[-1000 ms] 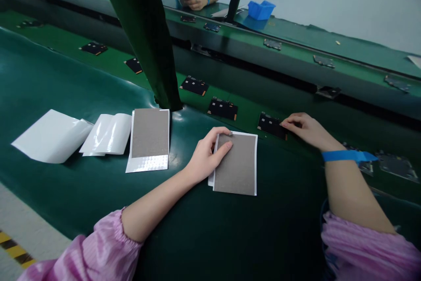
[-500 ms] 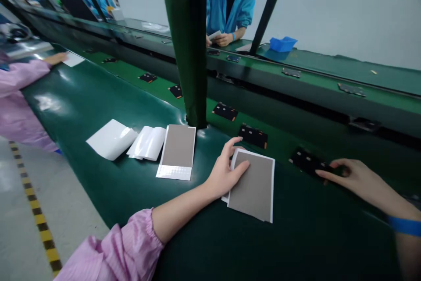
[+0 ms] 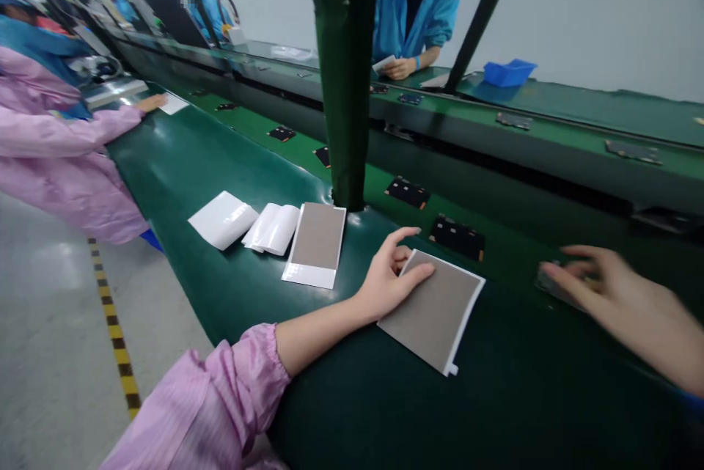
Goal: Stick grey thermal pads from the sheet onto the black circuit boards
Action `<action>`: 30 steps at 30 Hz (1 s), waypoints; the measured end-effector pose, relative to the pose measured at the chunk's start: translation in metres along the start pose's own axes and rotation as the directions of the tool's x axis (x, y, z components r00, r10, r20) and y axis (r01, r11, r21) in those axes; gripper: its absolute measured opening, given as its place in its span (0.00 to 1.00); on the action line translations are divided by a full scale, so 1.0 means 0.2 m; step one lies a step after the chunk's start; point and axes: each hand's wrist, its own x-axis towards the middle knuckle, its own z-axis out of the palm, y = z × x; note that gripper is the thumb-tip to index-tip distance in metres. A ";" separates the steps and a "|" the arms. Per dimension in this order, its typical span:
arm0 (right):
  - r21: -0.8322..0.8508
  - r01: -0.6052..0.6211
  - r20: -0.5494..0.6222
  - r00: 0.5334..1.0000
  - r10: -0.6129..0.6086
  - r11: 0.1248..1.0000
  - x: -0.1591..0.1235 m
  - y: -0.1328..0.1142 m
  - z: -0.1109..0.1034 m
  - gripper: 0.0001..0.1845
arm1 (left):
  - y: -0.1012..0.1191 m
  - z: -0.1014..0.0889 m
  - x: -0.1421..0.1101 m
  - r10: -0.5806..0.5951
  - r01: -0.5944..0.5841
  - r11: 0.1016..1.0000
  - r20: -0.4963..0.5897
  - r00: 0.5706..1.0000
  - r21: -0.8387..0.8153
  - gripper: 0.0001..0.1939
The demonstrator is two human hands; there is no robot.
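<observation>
A grey sheet on white backing (image 3: 434,309) lies on the dark green mat (image 3: 220,162) in front of me. My left hand (image 3: 391,278) grips its near-left corner: the index finger lies on top, the other fingers curl at the edge, the thumb is raised. Further right, my right hand (image 3: 621,301) is blurred, with thumb and fingers closed around a dark board (image 3: 553,284) at the edge of the lighter green belt (image 3: 511,235).
A green post (image 3: 344,89) rises just behind the sheet. To its left lie a second grey sheet (image 3: 316,243) and two curled white liners (image 3: 223,219). Several dark boards (image 3: 457,237) sit on the belt. A co-worker's pink sleeve (image 3: 66,155) is at left; a person in blue (image 3: 418,15) works opposite.
The view has swung left and up. My right hand moved right along the belt with a dark board. The grey sheet has turned under my left hand, which stays on its corner.
</observation>
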 end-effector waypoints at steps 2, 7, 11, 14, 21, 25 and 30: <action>0.188 0.022 0.108 0.993 -0.043 0.982 -0.03 -0.18 0.02 0.20 | 0.00 0.00 0.00 -0.022 0.022 0.999 0.015 1.000 0.023 0.27; 0.346 0.365 -0.074 0.929 -0.362 0.865 -0.01 -0.53 0.07 0.18 | 0.01 0.01 0.00 -0.031 0.030 0.999 0.089 0.996 0.015 0.25; 0.308 0.516 -0.111 0.854 -0.508 0.800 0.03 -0.58 0.08 0.19 | 0.00 0.01 0.00 -0.024 0.020 0.999 0.115 0.993 0.031 0.25; 0.244 0.596 -0.139 0.802 -0.581 0.765 0.05 -0.56 0.09 0.20 | -0.01 0.01 0.00 -0.031 0.026 0.999 0.135 0.990 0.040 0.27; 0.073 0.715 -0.183 0.695 -0.695 0.696 0.06 -0.51 0.11 0.19 | -0.02 0.01 0.01 -0.025 0.021 0.999 0.151 0.988 0.027 0.27; 0.134 0.690 -0.135 0.724 -0.676 0.712 0.07 -0.51 0.10 0.20 | -0.01 0.01 0.01 -0.069 0.064 0.997 0.128 0.989 0.043 0.28; 0.283 0.386 -0.105 0.922 -0.372 0.878 0.13 -0.38 0.02 0.23 | 0.01 0.00 0.00 -0.133 0.129 0.989 0.044 0.990 0.072 0.23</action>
